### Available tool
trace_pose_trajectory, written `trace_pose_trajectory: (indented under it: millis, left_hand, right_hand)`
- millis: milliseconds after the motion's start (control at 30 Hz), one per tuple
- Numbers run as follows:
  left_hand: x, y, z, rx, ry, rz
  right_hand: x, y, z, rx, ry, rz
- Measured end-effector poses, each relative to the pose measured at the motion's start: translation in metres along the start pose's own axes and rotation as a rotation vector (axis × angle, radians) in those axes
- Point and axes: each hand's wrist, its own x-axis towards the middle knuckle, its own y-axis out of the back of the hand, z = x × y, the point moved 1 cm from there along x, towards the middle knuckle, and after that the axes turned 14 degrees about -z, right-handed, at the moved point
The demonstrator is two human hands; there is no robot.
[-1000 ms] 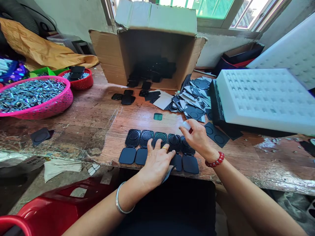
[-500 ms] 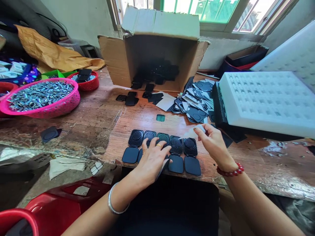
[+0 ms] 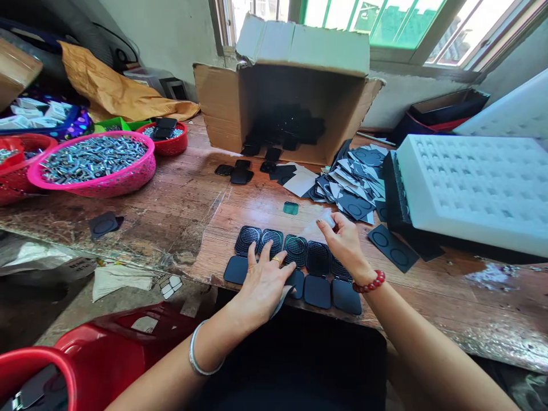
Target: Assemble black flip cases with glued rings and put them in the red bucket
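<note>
Pressing flat, fingers spread, the left hand (image 3: 263, 282) steadies the row of open black cases (image 3: 295, 265) at the wooden table's (image 3: 171, 205) near edge; the right hand (image 3: 345, 242) pinches a thin translucent film (image 3: 323, 221) above them; likely light, floppy, best held by its corner; its far edge blurs out.
</note>
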Motion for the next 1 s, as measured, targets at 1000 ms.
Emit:
trace_pose_trajectory:
  millis: [1000]
  left_hand:
    - [0.001, 0.004, 0.003, 0.028, 0.021, -0.036]
  right_hand:
    - [-0.003, -0.026, -0.033, -0.209, 0.277, -0.146]
